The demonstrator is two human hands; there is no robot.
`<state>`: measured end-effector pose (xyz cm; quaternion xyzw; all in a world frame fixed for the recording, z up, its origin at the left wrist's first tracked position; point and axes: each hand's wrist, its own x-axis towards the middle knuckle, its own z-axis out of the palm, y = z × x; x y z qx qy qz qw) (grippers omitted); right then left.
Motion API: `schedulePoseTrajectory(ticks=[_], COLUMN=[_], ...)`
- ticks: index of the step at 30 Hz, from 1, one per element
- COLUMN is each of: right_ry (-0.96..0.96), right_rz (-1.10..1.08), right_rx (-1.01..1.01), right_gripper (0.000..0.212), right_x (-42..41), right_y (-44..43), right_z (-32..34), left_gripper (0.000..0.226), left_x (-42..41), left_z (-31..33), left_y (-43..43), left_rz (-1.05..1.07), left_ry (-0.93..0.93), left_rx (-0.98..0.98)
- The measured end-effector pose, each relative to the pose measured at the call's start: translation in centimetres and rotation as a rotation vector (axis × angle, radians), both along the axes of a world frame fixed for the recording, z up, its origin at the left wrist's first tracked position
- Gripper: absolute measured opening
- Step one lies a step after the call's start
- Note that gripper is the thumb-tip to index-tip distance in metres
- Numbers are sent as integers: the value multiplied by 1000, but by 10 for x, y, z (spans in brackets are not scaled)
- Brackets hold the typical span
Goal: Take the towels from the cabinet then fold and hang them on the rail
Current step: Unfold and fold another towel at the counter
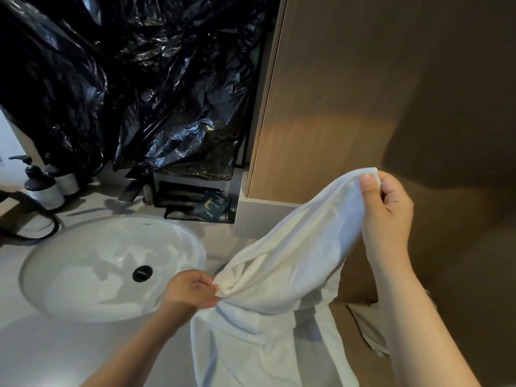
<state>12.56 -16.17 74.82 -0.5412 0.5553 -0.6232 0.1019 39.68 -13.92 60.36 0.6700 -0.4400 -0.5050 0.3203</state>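
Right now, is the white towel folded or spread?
Unfolded: the white towel hangs bunched, right hand pinching its top, left hand gripping lower.

The white cloth towel looks soft, matt and finely napped. Crinkled black plastic sheeting is glossy. The white oval basin is smooth and shiny, the pale grey countertop smooth and matt, and the brown wood-grain cabinet panel satin.

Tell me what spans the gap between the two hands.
In the head view, the white towel spans it: the right hand pinches a raised corner, the left hand pinches a lower bunched edge.
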Motion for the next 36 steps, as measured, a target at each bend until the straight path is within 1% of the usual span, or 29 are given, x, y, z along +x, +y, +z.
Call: schedulePoseTrajectory(ticks=[1, 3, 5, 7, 9, 11, 12, 14, 16, 19, 21, 23, 24, 26, 27, 30, 33, 34, 36], right_ry=[4, -2, -30, -61, -84, -102, -107, -112, -117, -111, -116, -128, -132, -133, -132, -128, -107, -99, -85], right_rz=[-4, -28, -51, -66, -79, -93, -98, -110, -121, -145, -154, -158, -159, -163, -163, -159, -149, -145, -144], right_rx=[-2, 0, 7, 12, 9, 5, 4, 3, 1, -15, -22, -33, -39, -38, -34, -30, -54, -67, -98], right_gripper=[21, 22, 23, 22, 17, 19, 20, 20, 20, 21, 22, 23, 23, 22, 21, 20, 19, 19, 20], right_x=[-2, -8, -15, -21, -23, -23, -24, -27, -30, -34, -37, -38, -38, -38, -37, -38, -40, -40, -37], right_y=[0, 1, 3, 5, 6, 5, 4, 2, 1, 0, -1, -2, -2, -2, -2, -2, -4, -6, -11], right_z=[0, 0, -1, -1, 0, 1, 1, 2, 2, 5, 8, 11, 11, 10, 9, 9, 18, 23, 37], left_gripper=[4, 10, 15, 13, 13, 15, 16, 19, 20, 20, 21, 14, 14, 24, 26, 16, 7, 6, 10], left_x=[3, 17, 35, 53, 63, 65, 66, 67, 68, 75, 79, 79, 75, 66, 61, 58, 63, 64, 62], left_z=[1, 7, 21, 40, 56, 66, 68, 68, 71, 99, 127, 141, 142, 133, 127, 121, 141, 151, 171], left_y=[-2, -9, -21, -34, -45, -51, -53, -53, -55, -72, -83, -86, -84, -77, -73, -72, -82, -85, -92], left_rz=[35, 131, 217, 271, 267, 223, 207, 196, 198, 211, 173, 103, 66, 11, 3, 80, 120, 104, 12], left_ry=[-15, 46, 121, 160, 175, 151, 169, 269, 326, 313, 298, 211, 105, -140, -214, -322, -319, -351, -511], left_rx=[-15, -77, -177, -288, -382, -446, -459, -453, -459, -566, -638, -656, -647, -617, -627, -728, -800, -828, -900])
